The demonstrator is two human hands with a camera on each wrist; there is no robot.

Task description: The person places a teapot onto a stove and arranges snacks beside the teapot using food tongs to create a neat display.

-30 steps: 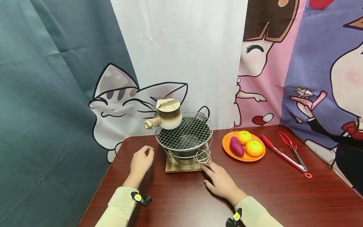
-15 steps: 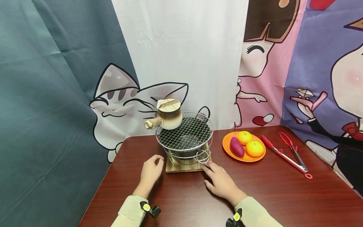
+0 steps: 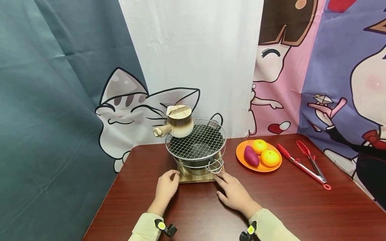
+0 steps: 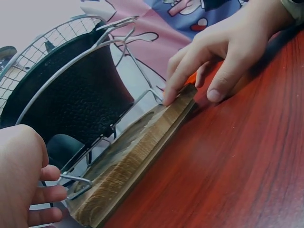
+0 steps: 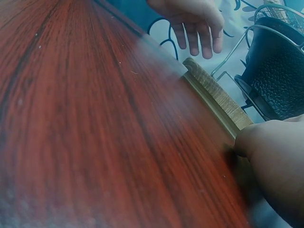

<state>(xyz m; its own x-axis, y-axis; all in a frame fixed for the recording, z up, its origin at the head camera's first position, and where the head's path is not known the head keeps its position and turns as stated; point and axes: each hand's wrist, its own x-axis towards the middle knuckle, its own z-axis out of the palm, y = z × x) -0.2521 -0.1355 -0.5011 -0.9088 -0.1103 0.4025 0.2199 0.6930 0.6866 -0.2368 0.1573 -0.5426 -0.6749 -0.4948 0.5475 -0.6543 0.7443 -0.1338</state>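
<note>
A small tabletop grill stands on a square wooden board (image 3: 197, 179): a round wire mesh (image 3: 208, 142) over a dark bowl (image 4: 78, 95) in a wire frame. On the mesh's left side sits a side-handled teapot (image 3: 182, 129) with a wooden lid. My left hand (image 3: 167, 186) is at the board's front left corner, its fingers loosely bent beside the edge in the left wrist view; contact is unclear. My right hand (image 3: 234, 194) rests its outstretched fingers on the board's front right corner, its thumb (image 4: 219, 90) near the tabletop.
Right of the grill is an orange plate (image 3: 241, 160) with two mandarins (image 3: 270, 157) and a purple sweet potato (image 3: 251, 156). Red-handled tongs (image 3: 304, 167) lie spread farther right. A printed curtain (image 3: 199, 50) hangs behind the dark red table (image 3: 205, 214).
My left hand has moved right and toward me, from the open tabletop to the board's front left corner. The right hand has stayed at its corner. Grill and teapot look unmoved.
</note>
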